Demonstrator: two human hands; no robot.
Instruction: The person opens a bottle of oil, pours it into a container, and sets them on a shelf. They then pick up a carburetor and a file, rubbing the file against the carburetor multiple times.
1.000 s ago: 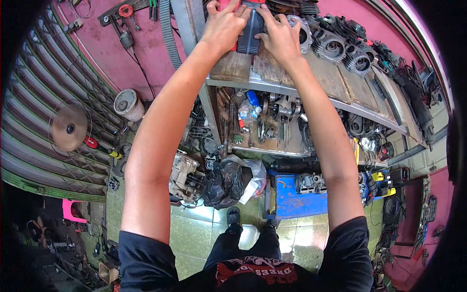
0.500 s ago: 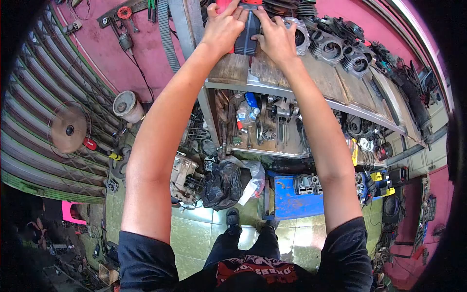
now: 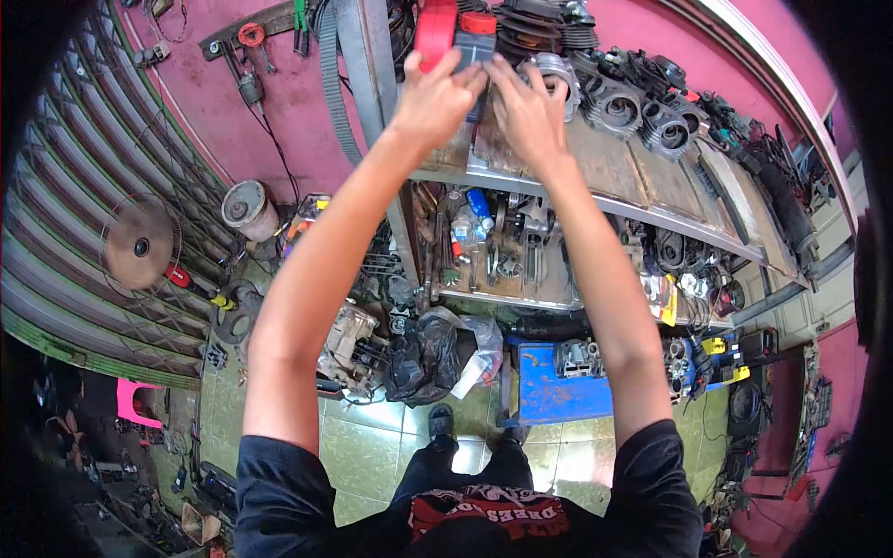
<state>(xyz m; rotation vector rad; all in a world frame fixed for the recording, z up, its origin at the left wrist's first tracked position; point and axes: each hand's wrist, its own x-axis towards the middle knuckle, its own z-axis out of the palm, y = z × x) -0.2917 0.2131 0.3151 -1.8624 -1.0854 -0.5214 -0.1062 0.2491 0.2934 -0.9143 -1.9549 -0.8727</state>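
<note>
Keeps grey bottle [image 3: 475,42] clasped between left hand [image 3: 433,98] and right hand [image 3: 526,112], now shifted lower with fingertips meeting across its front, above wooden shelf [image 3: 605,163], indicating continued handling.

Single view: a head-worn camera, facing forward and steeply down along the person's own outstretched arms, wide fisheye with dark rounded edges. Left hand [image 3: 433,93] and right hand [image 3: 526,107] sit at arm's reach, top centre, gripping a grey container [image 3: 472,48] over the shelf top [image 3: 614,158] — tiled floor [image 3: 372,437] and shoes [image 3: 446,414] lie well below, bottom centre.
</note>
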